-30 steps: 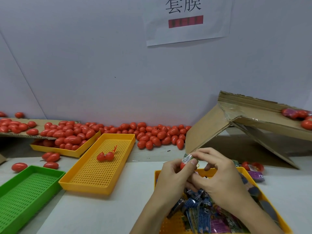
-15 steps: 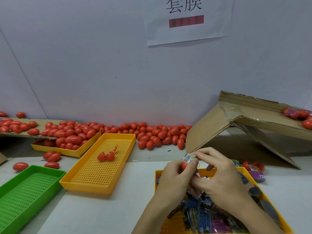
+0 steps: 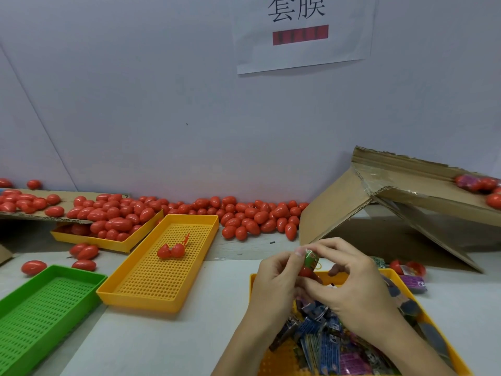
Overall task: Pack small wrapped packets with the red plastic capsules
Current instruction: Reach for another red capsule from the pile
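Packet (image 3: 311, 259) sat half in the capsule (image 3: 305, 272); our left hand (image 3: 273, 280) and right hand (image 3: 349, 278) both pinched it, best pressed in squarely

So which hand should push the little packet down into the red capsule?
Probably the right hand: its fingertips already pinch the packet from above, while the left hand grips the red capsule underneath it.

— What surrounds the work area?
— A plain pale wall (image 3: 162, 104) with a paper sign (image 3: 303, 31) (black characters above a red bar).
— And below it?
— A pale grey table (image 3: 168, 337), evenly lit, meeting the wall.
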Motion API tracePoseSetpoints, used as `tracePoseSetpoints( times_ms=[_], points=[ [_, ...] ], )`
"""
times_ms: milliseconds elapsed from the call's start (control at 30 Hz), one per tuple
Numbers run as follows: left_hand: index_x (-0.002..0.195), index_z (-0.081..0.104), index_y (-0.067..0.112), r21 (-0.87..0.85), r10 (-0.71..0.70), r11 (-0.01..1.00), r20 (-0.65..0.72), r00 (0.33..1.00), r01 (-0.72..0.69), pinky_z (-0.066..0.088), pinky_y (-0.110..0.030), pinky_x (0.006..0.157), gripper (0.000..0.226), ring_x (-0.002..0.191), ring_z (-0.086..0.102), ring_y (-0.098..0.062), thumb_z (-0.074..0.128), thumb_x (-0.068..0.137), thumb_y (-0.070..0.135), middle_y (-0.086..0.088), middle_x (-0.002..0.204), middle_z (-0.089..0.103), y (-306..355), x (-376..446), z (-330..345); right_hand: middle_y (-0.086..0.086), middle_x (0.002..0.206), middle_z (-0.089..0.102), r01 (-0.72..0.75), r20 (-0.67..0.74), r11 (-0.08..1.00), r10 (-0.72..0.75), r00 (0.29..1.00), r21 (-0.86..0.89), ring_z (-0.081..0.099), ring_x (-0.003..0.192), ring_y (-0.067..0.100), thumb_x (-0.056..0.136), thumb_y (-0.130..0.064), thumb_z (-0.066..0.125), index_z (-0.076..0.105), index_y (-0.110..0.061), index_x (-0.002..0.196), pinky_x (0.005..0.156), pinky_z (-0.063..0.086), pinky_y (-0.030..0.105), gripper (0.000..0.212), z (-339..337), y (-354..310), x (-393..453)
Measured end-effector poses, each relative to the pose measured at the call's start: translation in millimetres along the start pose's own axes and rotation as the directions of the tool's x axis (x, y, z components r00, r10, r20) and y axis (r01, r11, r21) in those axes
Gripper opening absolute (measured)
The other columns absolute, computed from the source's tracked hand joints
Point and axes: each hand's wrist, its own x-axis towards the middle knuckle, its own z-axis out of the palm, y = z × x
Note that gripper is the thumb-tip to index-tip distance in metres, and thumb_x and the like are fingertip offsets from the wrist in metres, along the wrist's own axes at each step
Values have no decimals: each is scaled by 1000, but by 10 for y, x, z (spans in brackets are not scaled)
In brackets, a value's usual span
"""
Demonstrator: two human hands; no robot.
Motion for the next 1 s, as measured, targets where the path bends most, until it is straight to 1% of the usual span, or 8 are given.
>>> tracePoseSetpoints(
  times_ms=[133,300,367,500,633,733,867,1000],
  points=[
    [103,72,10,-8,-23,1000,-27,999,22,60,-36,68,37,78,74,-28,49,98,39,-16,84,76,-8,6,19,-27,107,60,20,-65,999,-22,998,-42,57,96,-4,76,-20,84,58,-54,107,69,47,9,53,22,5,-13],
    [102,74,8,11,-15,1000,-68,998,16,62,-43,74,40,81,75,-30,50,97,39,-14,86,77,-20,11,36,-21,101,64,10,-84,998,-15,996,-62,60,94,-2,76,-17,84,72,-29,114,63,44,5,42,51,50,-18],
    [99,75,6,7,-7,1000,-87,996,8,62,-45,74,40,80,75,-31,51,98,37,-16,85,76,-14,9,39,-21,102,64,10,-76,998,-14,997,-57,61,95,1,77,-19,84,73,-27,117,63,44,6,42,57,59,-19],
    [91,77,4,19,18,1000,-113,993,-16,63,-42,70,43,76,75,-32,54,96,40,-16,80,76,-15,6,35,-25,103,65,4,-78,999,-7,997,-41,62,97,-1,77,-23,82,71,-31,117,65,47,8,42,55,51,-25],
    [85,76,10,-15,26,999,-123,992,-28,61,-39,65,41,74,74,-34,54,95,43,-14,78,75,-7,-2,40,-41,111,62,36,-59,998,-34,998,46,60,107,-12,77,-20,82,62,-50,114,79,48,5,52,31,-13,-21],
    [95,75,8,-69,-6,998,-72,997,1,60,-41,71,42,81,74,-33,49,97,42,-16,84,75,-6,0,36,-42,115,61,19,-20,995,-17,1000,97,61,108,-11,76,-19,85,61,-52,115,84,50,8,57,18,-4,-17],
    [100,73,3,-108,-39,994,-50,998,34,62,-37,72,45,83,75,-32,48,98,40,-20,88,75,-26,11,33,-57,104,52,23,-32,998,-21,999,55,57,106,-19,75,-18,85,60,-48,117,83,46,1,58,31,12,-30],
    [98,76,7,-150,-52,988,-43,998,45,62,-37,75,41,91,75,-33,48,101,37,-22,90,75,-37,11,26,-57,94,55,37,-52,997,-33,998,70,59,97,-22,73,-15,86,57,-56,107,74,43,-3,61,37,-6,-27]
  ],
)
